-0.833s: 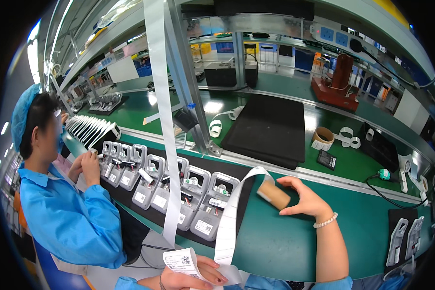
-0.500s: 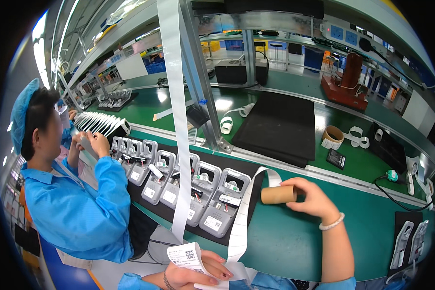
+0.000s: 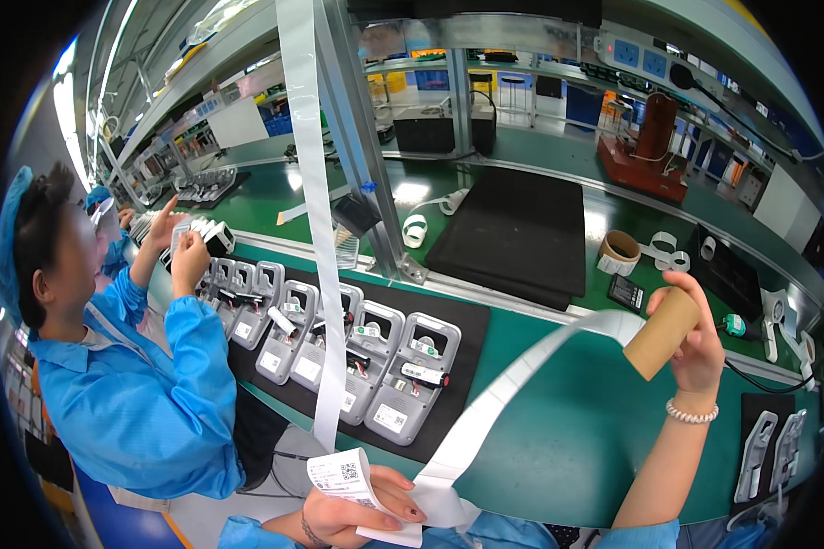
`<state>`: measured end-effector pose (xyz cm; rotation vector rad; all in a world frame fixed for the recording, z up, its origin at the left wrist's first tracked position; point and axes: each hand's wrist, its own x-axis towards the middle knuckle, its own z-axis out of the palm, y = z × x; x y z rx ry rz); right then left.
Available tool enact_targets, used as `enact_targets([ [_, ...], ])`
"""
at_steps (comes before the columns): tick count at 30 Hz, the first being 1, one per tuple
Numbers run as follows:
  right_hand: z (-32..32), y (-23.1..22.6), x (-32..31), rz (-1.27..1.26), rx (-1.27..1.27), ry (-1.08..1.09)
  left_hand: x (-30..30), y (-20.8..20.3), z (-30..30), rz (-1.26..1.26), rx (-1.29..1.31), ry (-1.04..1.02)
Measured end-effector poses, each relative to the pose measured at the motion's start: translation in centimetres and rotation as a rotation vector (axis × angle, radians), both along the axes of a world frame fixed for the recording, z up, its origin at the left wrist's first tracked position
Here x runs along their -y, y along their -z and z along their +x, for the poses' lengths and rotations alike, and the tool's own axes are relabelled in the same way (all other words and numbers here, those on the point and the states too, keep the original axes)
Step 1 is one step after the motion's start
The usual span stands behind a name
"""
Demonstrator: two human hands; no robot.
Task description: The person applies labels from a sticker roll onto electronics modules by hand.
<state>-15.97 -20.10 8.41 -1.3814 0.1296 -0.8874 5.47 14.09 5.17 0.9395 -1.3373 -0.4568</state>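
My right hand [image 3: 698,343] is closed around a brown cardboard tube [image 3: 661,335], raised and tilted over the right side of the bench. From the tube a long white label strip [image 3: 508,384] runs down to my left hand [image 3: 375,509] at the lower edge. Between the left fingers is a curl of white printed labels [image 3: 341,478]. On a black mat to the left of the strip, several grey handheld device housings [image 3: 416,380] lie in a row, some with wires and small cylindrical parts in them.
A co-worker in a blue smock [image 3: 128,366] stands at the left, handling a small part. Another white strip [image 3: 316,210] hangs by a metal post [image 3: 362,137]. Farther back lie a black mat [image 3: 513,236], a label roll [image 3: 619,252] and a black battery [image 3: 627,293]. Two grey housings [image 3: 756,457] lie right.
My right hand has lifted the tube up and to the right and tilted it. The label strip now stretches out more tautly. The co-worker's hands have moved apart somewhat.
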Motion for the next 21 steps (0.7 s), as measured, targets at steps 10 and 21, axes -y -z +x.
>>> enact_targets([
  [10, 4.0, 2.5, -1.1, -0.335, -0.441, 0.135, 0.2, -1.0, 0.1, 0.145, 0.145, 0.094],
  [21, 4.8, -0.5, -8.5, -1.025, -0.95, 0.138, 0.2, 0.1, 0.4, 0.201, 0.214, 0.225],
])
